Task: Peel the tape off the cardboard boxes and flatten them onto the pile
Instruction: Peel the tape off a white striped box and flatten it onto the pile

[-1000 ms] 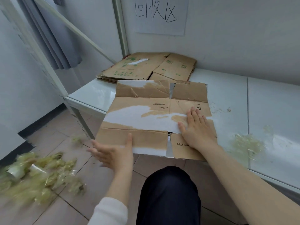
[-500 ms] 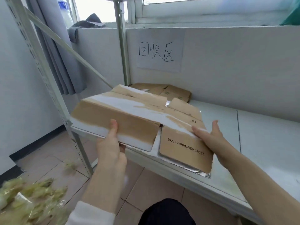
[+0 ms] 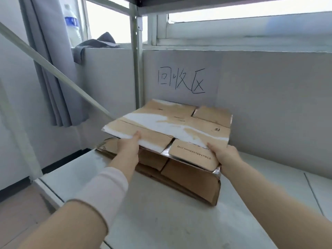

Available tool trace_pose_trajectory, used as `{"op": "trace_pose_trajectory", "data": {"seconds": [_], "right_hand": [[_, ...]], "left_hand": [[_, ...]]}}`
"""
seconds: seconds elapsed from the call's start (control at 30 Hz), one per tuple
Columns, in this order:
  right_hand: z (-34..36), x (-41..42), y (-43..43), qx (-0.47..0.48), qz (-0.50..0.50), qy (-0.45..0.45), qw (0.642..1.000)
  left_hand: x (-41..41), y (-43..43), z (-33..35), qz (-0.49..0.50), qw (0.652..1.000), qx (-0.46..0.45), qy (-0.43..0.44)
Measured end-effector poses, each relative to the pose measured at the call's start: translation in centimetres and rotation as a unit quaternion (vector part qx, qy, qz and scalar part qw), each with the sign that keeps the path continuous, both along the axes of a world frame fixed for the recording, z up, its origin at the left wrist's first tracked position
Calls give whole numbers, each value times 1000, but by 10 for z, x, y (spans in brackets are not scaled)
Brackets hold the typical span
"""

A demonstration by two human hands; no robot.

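A flattened brown cardboard box [image 3: 179,123], with white torn patches where its surface was peeled, is held roughly level above the pile of flattened boxes [image 3: 190,180] at the back of the white shelf [image 3: 161,221]. My left hand [image 3: 128,146] grips the box's near left edge, thumb on top. The near right corner, printed with a size label, is held by my right hand [image 3: 224,155]. A silvery lining shows under that near right flap. The far half of the pile is hidden under the held box.
A handwritten paper sign [image 3: 181,82] hangs on the grey wall behind the pile. A metal rack upright [image 3: 136,56] and a diagonal brace [image 3: 53,72] stand at the left. A curtain [image 3: 53,69], a bottle [image 3: 71,27] and a dark cloth [image 3: 97,43] sit by the window.
Both hands took hold of the flattened box, lifted it off the shelf's front edge and carried it back over the pile. My view rose from the floor toward the wall.
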State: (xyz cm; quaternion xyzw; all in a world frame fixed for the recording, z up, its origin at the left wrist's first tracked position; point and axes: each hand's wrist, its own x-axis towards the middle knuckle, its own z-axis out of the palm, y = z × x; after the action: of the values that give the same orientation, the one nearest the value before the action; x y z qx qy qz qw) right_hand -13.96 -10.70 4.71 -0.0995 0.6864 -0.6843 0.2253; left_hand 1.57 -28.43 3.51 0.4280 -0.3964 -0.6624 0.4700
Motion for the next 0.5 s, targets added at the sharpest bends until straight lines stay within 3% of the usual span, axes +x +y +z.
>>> {"op": "trace_pose_trajectory", "data": {"seconds": [0.17, 0.3, 0.43, 0.5], "right_hand": [[-36, -18, -23, 197, -9, 144, 970], [-35, -11, -15, 269, 14, 230, 935], [-30, -3, -10, 264, 29, 288, 920], [-26, -3, -12, 281, 37, 323, 903]], "left_hand": [[-19, -32, -31, 33, 976, -13, -215], [-23, -26, -35, 92, 943, -97, -306], [-25, -21, -27, 44, 837, -249, -484], [-26, -16, -20, 3, 803, -304, -514]]}}
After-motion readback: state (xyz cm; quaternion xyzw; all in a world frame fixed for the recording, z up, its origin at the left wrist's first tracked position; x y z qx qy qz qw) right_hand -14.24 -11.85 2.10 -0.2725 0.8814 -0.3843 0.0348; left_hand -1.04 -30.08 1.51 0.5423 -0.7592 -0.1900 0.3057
